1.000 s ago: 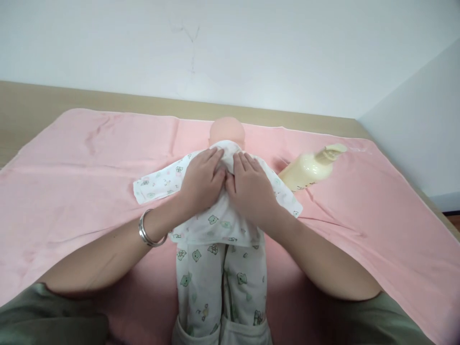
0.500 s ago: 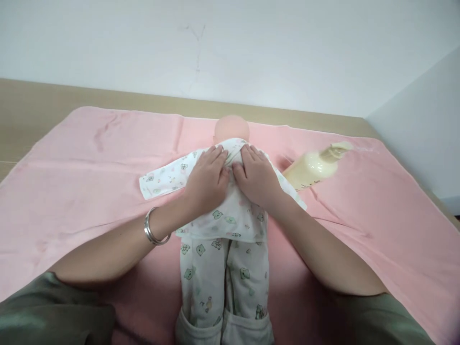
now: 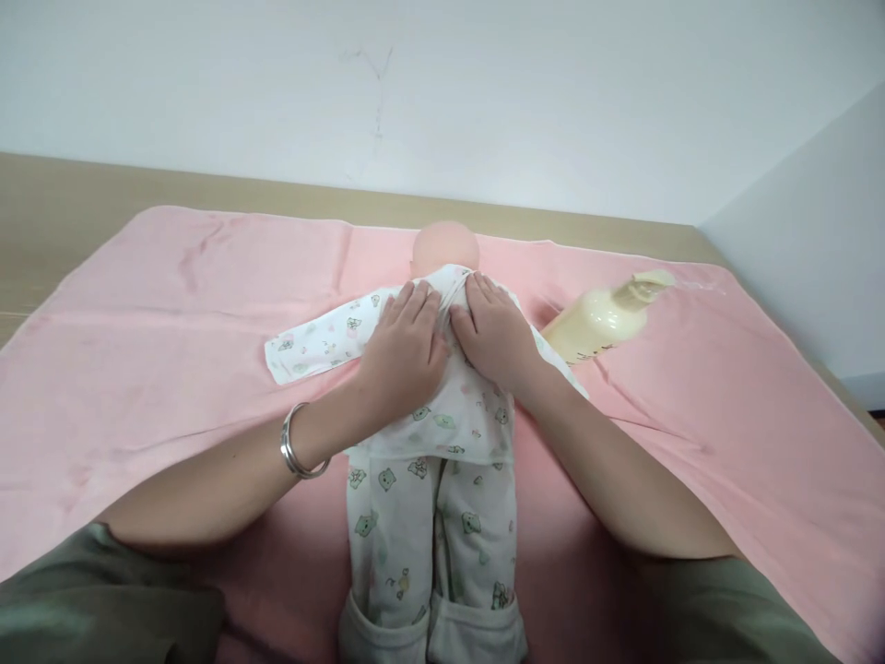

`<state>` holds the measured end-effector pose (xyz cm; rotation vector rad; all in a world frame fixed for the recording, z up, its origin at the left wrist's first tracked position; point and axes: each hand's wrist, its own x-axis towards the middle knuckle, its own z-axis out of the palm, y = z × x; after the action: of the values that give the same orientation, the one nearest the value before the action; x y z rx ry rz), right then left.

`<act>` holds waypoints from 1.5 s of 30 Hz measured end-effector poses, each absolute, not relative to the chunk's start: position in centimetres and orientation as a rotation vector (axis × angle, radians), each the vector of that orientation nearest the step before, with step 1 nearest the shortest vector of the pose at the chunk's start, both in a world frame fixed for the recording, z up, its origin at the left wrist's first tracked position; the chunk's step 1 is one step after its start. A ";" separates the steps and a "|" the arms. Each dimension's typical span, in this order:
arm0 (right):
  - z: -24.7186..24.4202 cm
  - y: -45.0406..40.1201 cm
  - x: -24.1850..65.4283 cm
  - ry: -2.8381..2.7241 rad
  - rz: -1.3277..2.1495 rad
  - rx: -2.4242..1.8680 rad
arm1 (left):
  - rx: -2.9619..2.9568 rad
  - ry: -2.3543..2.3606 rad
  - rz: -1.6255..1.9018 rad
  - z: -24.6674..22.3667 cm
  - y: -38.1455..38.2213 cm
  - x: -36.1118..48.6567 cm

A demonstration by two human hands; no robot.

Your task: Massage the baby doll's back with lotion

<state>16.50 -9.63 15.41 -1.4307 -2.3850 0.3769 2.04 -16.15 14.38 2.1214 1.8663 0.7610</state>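
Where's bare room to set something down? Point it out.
The blanket is bare left of the doll's left sleeve, and between bottle, right forearm and the blanket's right edge. The middle is crowded: left hand and right hand rest on the doll, bottle close by.

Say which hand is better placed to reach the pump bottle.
Probably the right hand: it lies on the printed shirt, on the side nearer the pump bottle, while the left hand is farther away, across the right hand from it.
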 end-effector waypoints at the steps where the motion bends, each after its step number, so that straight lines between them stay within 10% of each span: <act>1: 15.5 -10.3 16.3 -2.394 0.337 -1.442 | 2.077 1.876 0.760 14.4 -15.8 1.8; 45: 16.0 -12.4 16.2 -2.462 0.440 -1.330 | 2.252 1.976 0.797 14.2 -16.5 1.7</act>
<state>16.23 -12.35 15.98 -1.3301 -2.4617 0.4397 1.73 -16.46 14.18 2.2523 1.9760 0.7975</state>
